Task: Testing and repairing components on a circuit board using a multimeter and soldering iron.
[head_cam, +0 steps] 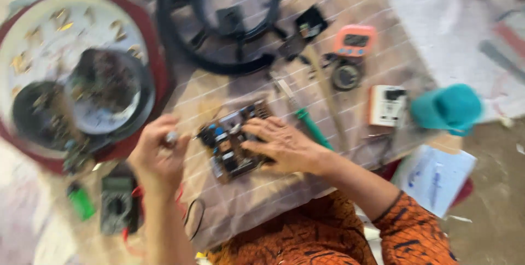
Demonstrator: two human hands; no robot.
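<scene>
The right hand lies spread flat on a circuit board that sits on the paper-covered counter, fingers pressing its right side. The left hand is curled narrow around a small pale object, too blurred to identify, just left of the board. A green-handled screwdriver lies beyond the right hand, and a multimeter rests near the left wrist.

We see the whole view smeared by motion blur. Our right hand covers part of the circuit board, whose parts are too blurred to tell apart. Our left hand pinches something small between its fingers, too blurred to name. The round clock face runs off the left edge. The black ring frame is cut off at the top.
</scene>
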